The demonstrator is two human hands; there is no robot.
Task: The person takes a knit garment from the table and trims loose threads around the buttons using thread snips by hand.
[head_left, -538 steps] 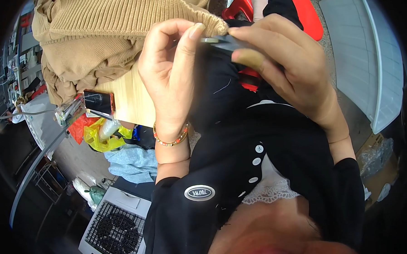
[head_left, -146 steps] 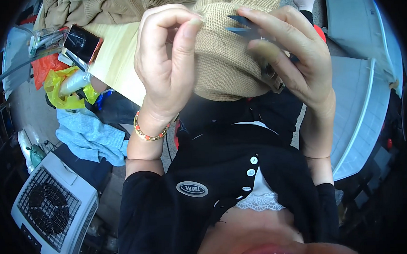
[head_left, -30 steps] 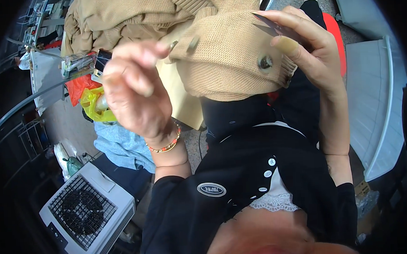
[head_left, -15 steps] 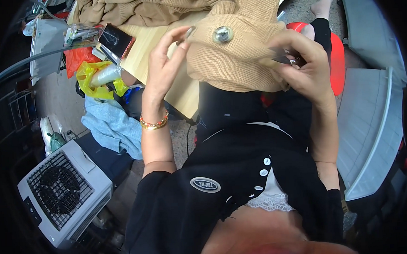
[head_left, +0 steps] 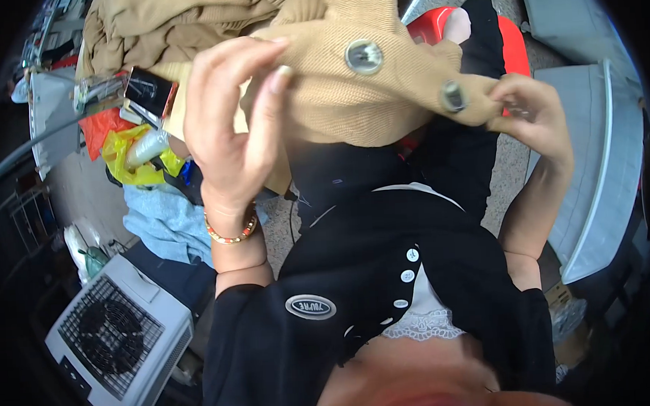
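A tan knitted garment (head_left: pixel 335 104), apparently a cardigan, is stretched out over my lap and the table edge. On its band sit a large shiny round button (head_left: pixel 363 57) and a second button (head_left: pixel 452 96) further right. My right hand (head_left: pixel 531 110) pinches the band's end just past that second button, pulling it out to the right. Raised at the garment's left side, my left hand (head_left: pixel 238 112) has thumb and forefinger apart, fingertips at the knit; no fabric shows between them.
More tan knitwear (head_left: pixel 179 24) is heaped on the wooden table, beside a dark phone (head_left: pixel 148 91). Left of my lap are a yellow bag (head_left: pixel 130 150), a blue cloth (head_left: pixel 166 221) and an air cooler (head_left: pixel 117 339). A red stool (head_left: pixel 514 42) and grey panels (head_left: pixel 573 163) stand right.
My right hand has moved right and down, drawing the band out and bringing the second button into view. My left hand has moved left and its fingers have parted.
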